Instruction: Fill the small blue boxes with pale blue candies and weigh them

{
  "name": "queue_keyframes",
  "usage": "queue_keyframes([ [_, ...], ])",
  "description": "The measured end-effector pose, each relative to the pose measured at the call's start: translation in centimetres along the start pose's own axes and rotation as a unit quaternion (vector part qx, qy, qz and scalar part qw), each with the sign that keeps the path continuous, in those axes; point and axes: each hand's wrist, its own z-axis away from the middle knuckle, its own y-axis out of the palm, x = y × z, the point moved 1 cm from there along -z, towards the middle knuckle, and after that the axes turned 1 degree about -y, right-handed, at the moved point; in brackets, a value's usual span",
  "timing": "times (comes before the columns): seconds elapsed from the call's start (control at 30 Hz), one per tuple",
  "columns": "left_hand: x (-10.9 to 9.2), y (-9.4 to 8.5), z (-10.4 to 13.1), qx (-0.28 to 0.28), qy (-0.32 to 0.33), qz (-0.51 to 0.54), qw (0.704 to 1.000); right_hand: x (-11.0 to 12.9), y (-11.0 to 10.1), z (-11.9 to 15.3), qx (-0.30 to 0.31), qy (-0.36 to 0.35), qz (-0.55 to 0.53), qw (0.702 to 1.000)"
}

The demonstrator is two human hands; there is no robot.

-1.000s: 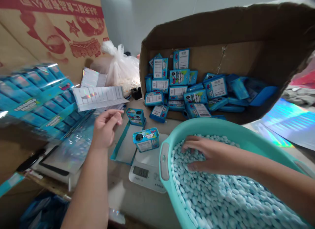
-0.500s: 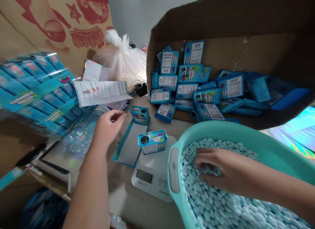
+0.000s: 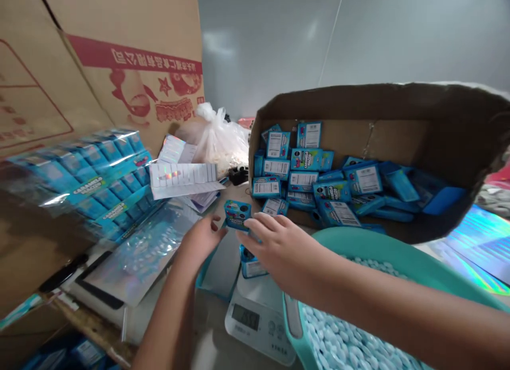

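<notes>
Left hand's (image 3: 202, 240) grip looks apart, right by the little blue box (image 3: 238, 215) standing well back from the desk's (image 3: 209, 333) near edge; can't tell if the right hand's (image 3: 281, 245) is clamped on anything. Steady it lightly, no squeezing.

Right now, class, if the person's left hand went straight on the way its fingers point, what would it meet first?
Most likely the small blue box just ahead of the left hand; depth is unclear, and they may already be touching.
</notes>
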Motion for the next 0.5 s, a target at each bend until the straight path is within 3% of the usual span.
queue_keyframes([
  [0.13, 0.4, 0.9, -0.3, 0.011, 0.001, -0.027, 1.0, -0.4, 1.7, -1.7, 0.039, -0.029, 0.021, 0.999],
  [0.27, 0.7, 1.5, -0.4, 0.023, -0.001, -0.048, 0.999, -1.0, 0.4, -0.5, 0.064, -0.012, -0.003, 0.998],
  [0.4, 0.7, 1.6, -0.5, 0.041, -0.002, -0.065, 0.997, -1.4, -1.3, 1.2, 0.132, 0.049, -0.202, 0.969],
  [0.5, 0.7, 1.6, -0.5, 0.048, -0.005, -0.07, 0.996, -2.0, -0.9, 0.9, 0.081, 0.163, -0.286, 0.941],
])
